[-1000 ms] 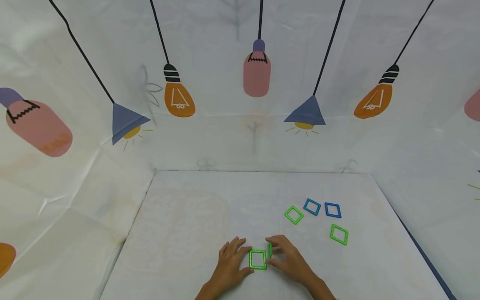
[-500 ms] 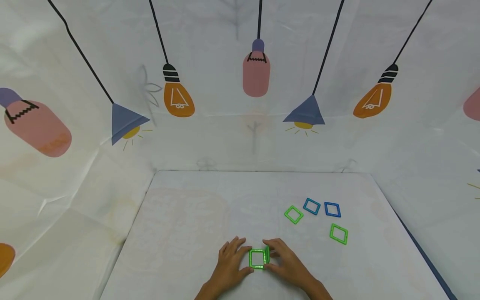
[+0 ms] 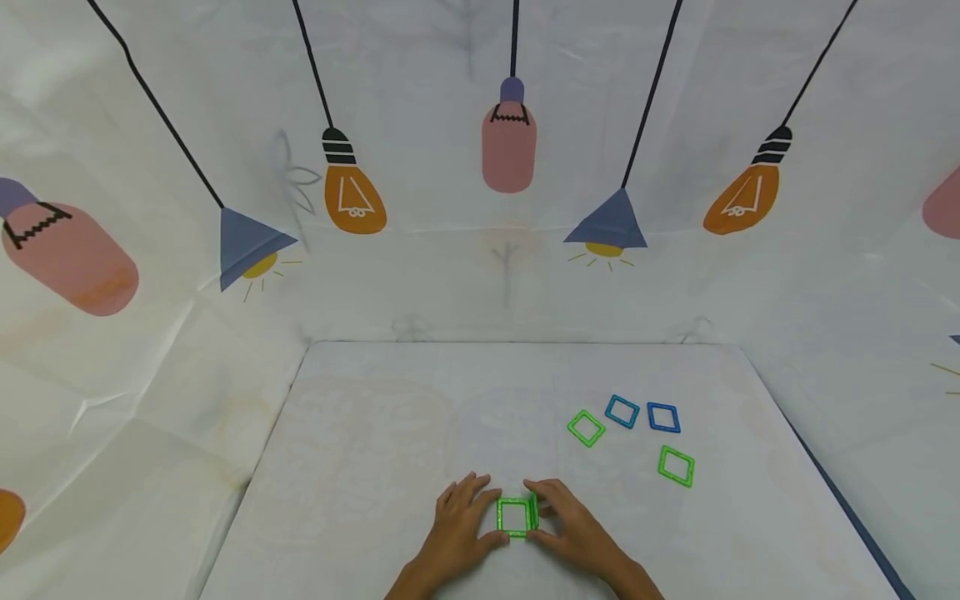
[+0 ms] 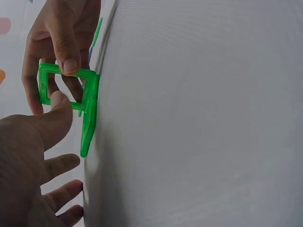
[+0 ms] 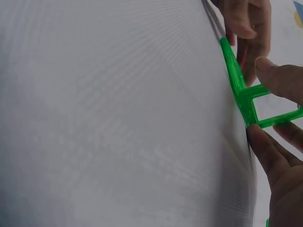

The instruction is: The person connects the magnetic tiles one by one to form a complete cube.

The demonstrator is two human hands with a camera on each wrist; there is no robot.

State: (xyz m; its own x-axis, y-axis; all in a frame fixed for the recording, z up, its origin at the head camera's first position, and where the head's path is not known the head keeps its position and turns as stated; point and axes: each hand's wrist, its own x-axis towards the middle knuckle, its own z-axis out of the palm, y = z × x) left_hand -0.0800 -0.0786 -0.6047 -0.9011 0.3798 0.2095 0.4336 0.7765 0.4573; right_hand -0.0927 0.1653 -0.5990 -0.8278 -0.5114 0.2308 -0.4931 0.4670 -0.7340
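In the head view a green square magnetic tile (image 3: 514, 500), an open frame, lies flat on the table between the two hands. My left hand (image 3: 463, 521) holds its left side, index finger at the far corner and thumb at the near one, other fingers spread. A second green tile (image 3: 534, 512) stands upright along the flat tile's right edge, gripped between thumb and fingers of my right hand (image 3: 573, 527). The left wrist view shows the upright tile (image 4: 43, 82) meeting the flat tile (image 4: 89, 130) at an edge. The right wrist view shows the same corner.
To the right on the white table (image 3: 375, 433) lie two more green square tiles, one nearer the middle (image 3: 587, 428) and one lower right (image 3: 677, 466). A teal tile (image 3: 622, 412) and a blue tile (image 3: 663, 417) lie beyond them. A lamp-printed sheet (image 3: 450, 283) rises behind.
My right hand has moved slightly left, bringing the upright green tile from a small gap away up against the flat tile's right edge. My left hand has stayed in place.
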